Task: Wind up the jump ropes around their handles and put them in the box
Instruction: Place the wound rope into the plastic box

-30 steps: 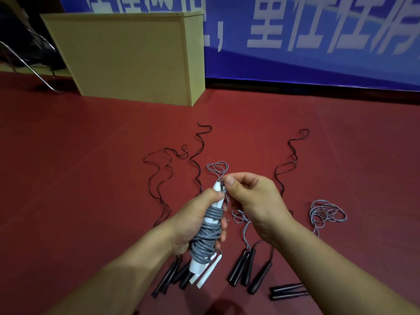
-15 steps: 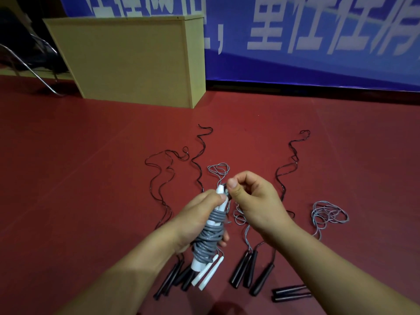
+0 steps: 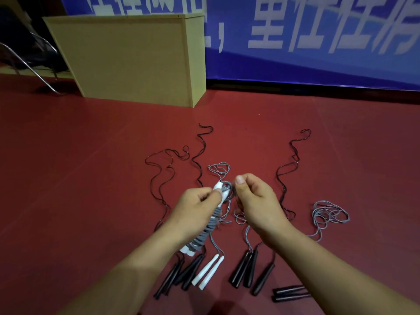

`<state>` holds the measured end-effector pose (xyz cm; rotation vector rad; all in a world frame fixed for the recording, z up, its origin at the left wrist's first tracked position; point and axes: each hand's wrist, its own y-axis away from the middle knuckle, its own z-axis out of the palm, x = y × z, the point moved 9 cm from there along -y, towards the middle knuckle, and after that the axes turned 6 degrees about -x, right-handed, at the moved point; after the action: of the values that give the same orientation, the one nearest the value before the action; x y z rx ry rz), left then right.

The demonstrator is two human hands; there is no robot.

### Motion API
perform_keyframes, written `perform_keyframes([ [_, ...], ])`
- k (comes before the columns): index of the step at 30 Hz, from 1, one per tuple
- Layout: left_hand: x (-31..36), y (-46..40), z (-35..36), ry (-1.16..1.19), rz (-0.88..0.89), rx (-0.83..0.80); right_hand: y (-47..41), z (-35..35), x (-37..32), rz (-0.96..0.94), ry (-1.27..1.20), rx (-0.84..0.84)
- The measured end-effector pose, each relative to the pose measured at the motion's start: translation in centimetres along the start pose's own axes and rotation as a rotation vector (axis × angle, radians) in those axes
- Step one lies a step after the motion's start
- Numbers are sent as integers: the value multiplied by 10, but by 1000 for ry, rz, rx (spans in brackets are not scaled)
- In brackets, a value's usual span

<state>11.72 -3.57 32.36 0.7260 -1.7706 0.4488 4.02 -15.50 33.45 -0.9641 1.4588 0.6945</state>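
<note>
1. Left hand is wrapped around the wound jump rope, white handles bundled in grey cord, held tilted above the red floor, thumb pressed near the top of the handle.
2. Right hand sits just beside it, fingers curled, pinching the loose grey cord end at the top of the bundle. The two hands are close together, nearly touching.
3. Down on the floor, a second white-handled rope lies under the hands, its handles side by side, grey cord running up behind the bundle.
4. Black-handled ropes are spread around: one set of handles at lower left, another at lower centre, one more pair lying flat at lower right, thin black cords snaking away.
5. A loose grey cord coil rests to the right, well apart.
6. The tan box stands far off at upper left, against the blue banner; none of the visible ropes are near it.
</note>
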Motion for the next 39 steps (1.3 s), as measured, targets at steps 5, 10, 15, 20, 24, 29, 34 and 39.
perform_keyframes([
  [5, 1, 0, -5, -14, 4, 65, 1, 4, -8, -40, 73, -54],
  [10, 10, 5, -12, -115, 55, 153, 1, 8, -3, -4, 30, -101],
  [15, 22, 10, -12, -230, 159, 190, 2, 6, 0, 40, -103, -76],
  [20, 29, 13, -10, -366, 206, 234, 3, -4, -8, 6, -88, -33],
  [24, 24, 13, -9, -360, 174, 227, 5, -8, -17, -75, 40, 1],
  [29, 20, 11, -13, -295, 116, 205, 10, -4, -30, -181, 160, -25],
  [34, 9, 11, -18, -270, 79, 171, 4, 3, -21, -119, 76, -103],
  [39, 19, 15, -19, -452, 173, 176, 5, 15, 11, 300, -293, -231],
])
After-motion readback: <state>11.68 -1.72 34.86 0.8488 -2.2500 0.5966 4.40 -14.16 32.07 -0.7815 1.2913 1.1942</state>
